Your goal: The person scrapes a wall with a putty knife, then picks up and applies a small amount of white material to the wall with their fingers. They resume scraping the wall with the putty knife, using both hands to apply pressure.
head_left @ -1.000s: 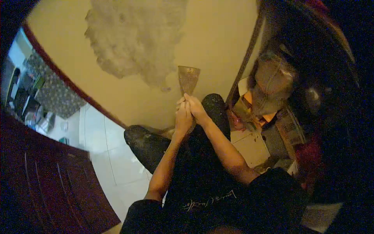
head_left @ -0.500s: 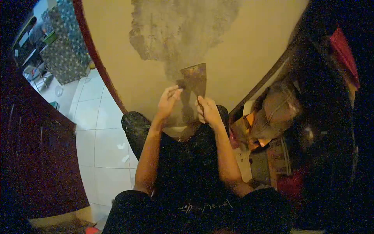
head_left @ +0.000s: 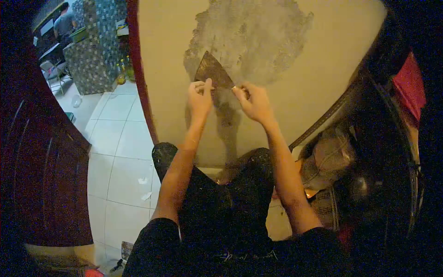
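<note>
My right hand (head_left: 254, 102) is closed round the handle of a putty knife (head_left: 213, 70), whose wide, stained blade points up and left. My left hand (head_left: 200, 99) has its fingers curled and thumb raised at the blade's lower left edge. Whether it pinches the blade or a small thing is hidden. Behind both hands stands a yellowish wall (head_left: 166, 92) with a rough grey patch (head_left: 258, 41). Shadows of the hands and blade fall on it below.
Dark wooden panelling (head_left: 46, 175) stands at left beside white floor tiles (head_left: 131, 177). A flat-bladed tool (head_left: 126, 249) lies at lower left. Bags (head_left: 330, 157) and boxes crowd the right. Far left, another person (head_left: 64, 23) is by a mosaic-tiled counter (head_left: 90, 69) near bottles (head_left: 123, 71).
Both hands have risen along the wall. The putty knife has turned from upright to tilted left, its blade now at my left hand. The view has shifted, showing the other person more plainly.
</note>
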Tool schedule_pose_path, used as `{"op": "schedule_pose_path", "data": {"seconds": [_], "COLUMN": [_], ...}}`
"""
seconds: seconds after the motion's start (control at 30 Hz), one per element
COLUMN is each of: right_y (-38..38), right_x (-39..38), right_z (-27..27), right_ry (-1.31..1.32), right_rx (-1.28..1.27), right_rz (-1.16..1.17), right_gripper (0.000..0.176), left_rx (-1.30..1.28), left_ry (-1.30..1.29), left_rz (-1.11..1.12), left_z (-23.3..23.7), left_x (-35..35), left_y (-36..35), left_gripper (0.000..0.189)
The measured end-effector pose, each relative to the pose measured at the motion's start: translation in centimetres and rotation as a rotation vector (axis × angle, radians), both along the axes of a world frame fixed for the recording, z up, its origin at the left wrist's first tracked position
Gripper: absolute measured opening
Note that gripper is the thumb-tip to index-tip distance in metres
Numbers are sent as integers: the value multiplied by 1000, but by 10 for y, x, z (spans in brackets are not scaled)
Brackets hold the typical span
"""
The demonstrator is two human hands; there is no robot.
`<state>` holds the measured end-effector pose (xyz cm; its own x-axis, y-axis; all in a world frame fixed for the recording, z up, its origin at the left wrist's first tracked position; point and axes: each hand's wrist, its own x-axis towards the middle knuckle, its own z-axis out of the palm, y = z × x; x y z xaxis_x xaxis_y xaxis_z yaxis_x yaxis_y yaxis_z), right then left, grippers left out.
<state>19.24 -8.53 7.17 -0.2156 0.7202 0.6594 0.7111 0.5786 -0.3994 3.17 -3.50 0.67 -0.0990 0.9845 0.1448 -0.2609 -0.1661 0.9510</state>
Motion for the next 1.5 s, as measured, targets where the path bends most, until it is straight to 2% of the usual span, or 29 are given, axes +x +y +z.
{"op": "schedule_pose_path", "data": {"seconds": [0.07, 0.1, 0.17, 0.3, 0.37, 0.4, 0.47, 0.57, 0.7, 0.8, 0.87, 0.97, 1.1, 1.17, 1.3, 1.37, 1.4, 1.47, 1.5], "right_y": [6, 9, 9, 14, 18, 20, 30, 33, 15, 30, 31, 26, 35, 36, 34, 20, 18, 27, 33], "right_x": [-3, -6, -15, -25, -31, -34, -40, -38, -46, -52, -52, -38, -46, -55, -42, -44, -45, -57, -59], "right_z": [20, 30, 52, 68, 66, 65, 63, 60, 66, 59, 61, 67, 66, 66, 73, 86, 87, 71, 66], "right_ry": [-95, -192, -288, -559, -598, -636, -627, -606, -629, -570, -609, -626, -614, -644, -651, -645, -638, -632, -629], "right_rx": [17, 38, 113, 228, 239, 249, 237, 223, 245, 273, 291, 288, 266, 248, 301, 291, 258, 278, 320], "right_rz": [-36, -84, -73, -139, -160, -178, -162, -152, -220, -170, -181, -169, -146, -165, -150, -157, -163, -161, -168], "right_gripper": [25, 25, 25, 26, 26, 27, 26, 27, 28, 28, 27, 27, 28, 28, 27, 28, 28, 28, 28], "left_rx": [354, 355, 455, 425, 602, 600, 706, 724, 710, 741, 791, 732, 704, 668, 721, 688, 680, 711, 715], "left_ry": [333, 332, 608, 567, 782, 782, 804, 886, 903, 829, 875, 810, 876, 899, 912, 935, 932, 1150, 1156], "left_rz": [590, 602, 843, 776, 788, 785, 647, 678, 618, 604, 717, 569, 569, 681, 646, 549, 555, 743, 732], "left_z": [-10, -12, -3, 9, 18, 17, 13, 8, 5, -3, -3, 8, 5, 2, 8, 15, 14, 3, -1], "left_x": [14, 17, 19, 11, 11, 11, 12, 10, 7, 9, 15, 17, 20, 22, 20, 21, 21, 21, 20], "left_y": [-8, -13, -24, -22, -20, -14, -1, 9, 9, 14, 24, 6, 5, 16, 1, -8, -1, 9, 9], "left_gripper": [44, 44, 57, 70, 87, 87, 99, 103, 106, 109, 109, 108, 109, 108, 107, 106, 106, 108, 108]}}
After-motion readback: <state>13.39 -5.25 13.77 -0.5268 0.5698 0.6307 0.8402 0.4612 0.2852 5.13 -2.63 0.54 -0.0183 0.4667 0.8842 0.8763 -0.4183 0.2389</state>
